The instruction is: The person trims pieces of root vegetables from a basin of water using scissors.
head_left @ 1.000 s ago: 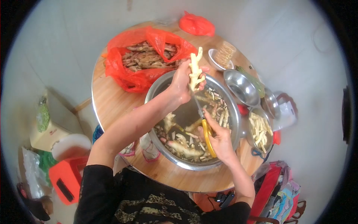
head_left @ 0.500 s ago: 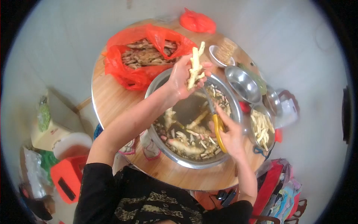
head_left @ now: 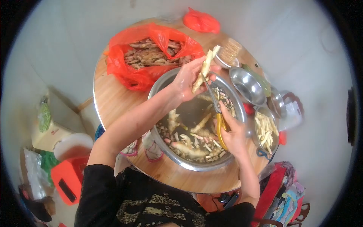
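Note:
My left hand (head_left: 186,80) holds a pale, peeled ginger-like root (head_left: 205,70) above the far rim of a large metal basin (head_left: 194,166). Yellow-handled scissors (head_left: 220,130) are gripped in my right hand (head_left: 235,135), over the basin's right part. Their blades point up and left, with the tips at the root's lower part. In the basin's water lie a large pale root (head_left: 188,150) and many cut bits. Behind it, a red plastic bag (head_left: 132,77) stands open, full of brown unpeeled roots (head_left: 151,56).
At the right are a bowl of peeled pieces (head_left: 266,130), a shiny metal bowl (head_left: 247,86) and a white bowl (head_left: 235,64) with a beige stack. A tied red bag (head_left: 201,20) sits at the back. A red stool (head_left: 68,179) stands lower left.
The root in my left hand has tilted to the right. The scissors have moved right and up, and their tips have come to the root.

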{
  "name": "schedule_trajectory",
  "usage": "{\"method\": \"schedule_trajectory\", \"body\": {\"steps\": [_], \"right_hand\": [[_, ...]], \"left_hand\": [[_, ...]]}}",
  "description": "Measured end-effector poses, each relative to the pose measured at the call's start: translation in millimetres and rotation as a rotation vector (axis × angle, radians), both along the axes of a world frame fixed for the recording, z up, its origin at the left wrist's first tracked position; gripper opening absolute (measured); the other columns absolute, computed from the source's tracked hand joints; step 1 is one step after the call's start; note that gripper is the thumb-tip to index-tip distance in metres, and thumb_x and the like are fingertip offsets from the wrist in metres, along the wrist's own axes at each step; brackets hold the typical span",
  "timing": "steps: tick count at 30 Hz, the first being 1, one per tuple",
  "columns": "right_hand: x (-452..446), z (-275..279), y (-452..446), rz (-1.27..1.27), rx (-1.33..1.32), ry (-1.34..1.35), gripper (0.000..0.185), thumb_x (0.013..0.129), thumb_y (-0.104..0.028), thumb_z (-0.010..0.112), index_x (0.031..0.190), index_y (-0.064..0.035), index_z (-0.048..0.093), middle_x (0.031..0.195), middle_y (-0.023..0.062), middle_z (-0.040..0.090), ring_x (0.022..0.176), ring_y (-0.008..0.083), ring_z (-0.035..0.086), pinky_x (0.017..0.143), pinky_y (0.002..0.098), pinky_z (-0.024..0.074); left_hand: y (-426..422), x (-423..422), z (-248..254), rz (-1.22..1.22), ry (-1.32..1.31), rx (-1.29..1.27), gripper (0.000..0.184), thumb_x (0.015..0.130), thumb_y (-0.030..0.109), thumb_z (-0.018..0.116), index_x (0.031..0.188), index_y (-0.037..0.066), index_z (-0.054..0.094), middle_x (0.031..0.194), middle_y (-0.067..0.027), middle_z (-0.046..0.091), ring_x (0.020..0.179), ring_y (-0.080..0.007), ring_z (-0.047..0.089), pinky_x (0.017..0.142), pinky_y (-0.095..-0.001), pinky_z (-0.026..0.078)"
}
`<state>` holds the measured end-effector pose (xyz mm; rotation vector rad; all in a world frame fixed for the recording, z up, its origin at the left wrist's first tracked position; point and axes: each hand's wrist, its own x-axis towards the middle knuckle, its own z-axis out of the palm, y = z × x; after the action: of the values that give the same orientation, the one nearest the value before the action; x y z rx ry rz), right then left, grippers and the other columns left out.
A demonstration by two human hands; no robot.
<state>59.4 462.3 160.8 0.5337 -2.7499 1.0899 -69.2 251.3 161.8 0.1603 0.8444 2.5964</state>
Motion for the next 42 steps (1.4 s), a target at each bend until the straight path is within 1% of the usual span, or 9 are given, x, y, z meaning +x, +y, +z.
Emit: {"method": "schedule_trajectory", "body": {"steps": [2, 8, 17, 21, 26, 32, 36, 39, 42], "right_hand": [[4, -2, 2, 0.061, 0.079, 0.056, 0.070, 0.081, 0.004, 0.064, 0.147, -0.0146, 0.051, 0.119, 0.0248, 0.068, 0.105, 0.0313, 0.071, 0.090, 0.0356, 0.0554], [20, -4, 7, 0.156, 0.129, 0.080, 0.074, 0.078, 0.003, 0.064, 0.148, -0.0145, 0.050, 0.112, 0.0232, 0.070, 0.095, 0.0330, 0.072, 0.083, 0.0390, 0.0561], [9, 6, 13, 0.022, 0.184, 0.127, 0.076, 0.076, 0.006, 0.065, 0.147, -0.0150, 0.051, 0.101, 0.0238, 0.070, 0.088, 0.0332, 0.072, 0.079, 0.0368, 0.0549], [11, -5, 9, 0.034, 0.128, 0.140, 0.075, 0.077, 0.007, 0.064, 0.148, -0.0150, 0.051, 0.105, 0.0237, 0.071, 0.093, 0.0307, 0.073, 0.083, 0.0353, 0.0547], [14, -4, 26, 0.134, -0.080, -0.132, 0.071, 0.080, 0.006, 0.064, 0.147, -0.0155, 0.051, 0.113, 0.0248, 0.069, 0.101, 0.0259, 0.073, 0.089, 0.0325, 0.0534], [21, 11, 22, -0.038, 0.067, 0.069, 0.069, 0.082, 0.003, 0.065, 0.147, -0.0167, 0.052, 0.109, 0.0238, 0.070, 0.097, 0.0319, 0.073, 0.085, 0.0352, 0.0543], [25, 0, 18, -0.041, 0.024, 0.031, 0.068, 0.082, 0.001, 0.065, 0.146, -0.0175, 0.052, 0.105, 0.0231, 0.071, 0.093, 0.0336, 0.073, 0.082, 0.0373, 0.0548], [35, 14, 4, 0.049, 0.257, -0.076, 0.070, 0.081, 0.001, 0.067, 0.147, -0.0183, 0.052, 0.102, 0.0240, 0.070, 0.090, 0.0323, 0.073, 0.081, 0.0380, 0.0551], [26, -8, 18, 0.008, 0.044, 0.048, 0.070, 0.081, 0.002, 0.066, 0.147, -0.0176, 0.052, 0.104, 0.0238, 0.071, 0.091, 0.0314, 0.073, 0.083, 0.0375, 0.0551]], "left_hand": [[-4, -7, -13, -0.135, 0.020, 0.078, 0.049, 0.101, 0.046, 0.051, 0.120, 0.002, 0.062, 0.086, -0.0072, 0.067, 0.068, -0.0141, 0.062, 0.057, -0.0277, 0.050], [-4, -6, -11, -0.112, 0.099, -0.026, 0.048, 0.100, 0.045, 0.055, 0.120, 0.003, 0.062, 0.076, 0.0001, 0.057, 0.065, -0.0098, 0.056, 0.059, -0.0202, 0.046], [4, 0, -10, -0.051, 0.059, -0.206, 0.023, 0.093, 0.032, 0.068, 0.106, 0.013, 0.069, 0.091, 0.0053, 0.068, 0.079, -0.0056, 0.059, 0.067, -0.0217, 0.044], [-1, 0, -11, -0.064, 0.066, -0.199, 0.020, 0.090, 0.028, 0.070, 0.101, 0.011, 0.071, 0.085, 0.0049, 0.065, 0.075, -0.0050, 0.054, 0.065, -0.0245, 0.037], [3, 2, -12, -0.073, 0.268, -0.306, 0.025, 0.089, 0.022, 0.072, 0.106, 0.005, 0.071, 0.094, -0.0024, 0.069, 0.083, -0.0087, 0.059, 0.073, -0.0267, 0.046], [6, 6, -8, -0.066, 0.251, -0.306, 0.028, 0.088, 0.019, 0.072, 0.109, 0.001, 0.071, 0.099, -0.0037, 0.069, 0.085, -0.0114, 0.060, 0.074, -0.0284, 0.049], [4, -1, -15, -0.134, 0.253, -0.252, 0.028, 0.088, 0.017, 0.071, 0.111, 0.001, 0.071, 0.098, -0.0033, 0.068, 0.087, -0.0117, 0.060, 0.073, -0.0285, 0.049], [4, 1, -10, -0.027, 0.235, -0.281, 0.026, 0.088, 0.017, 0.071, 0.109, 0.001, 0.070, 0.097, -0.0037, 0.068, 0.086, -0.0125, 0.060, 0.072, -0.0279, 0.048], [5, -2, -15, 0.034, 0.270, -0.293, 0.024, 0.090, 0.016, 0.067, 0.109, 0.001, 0.070, 0.097, -0.0051, 0.068, 0.086, -0.0136, 0.061, 0.072, -0.0288, 0.049]]}}
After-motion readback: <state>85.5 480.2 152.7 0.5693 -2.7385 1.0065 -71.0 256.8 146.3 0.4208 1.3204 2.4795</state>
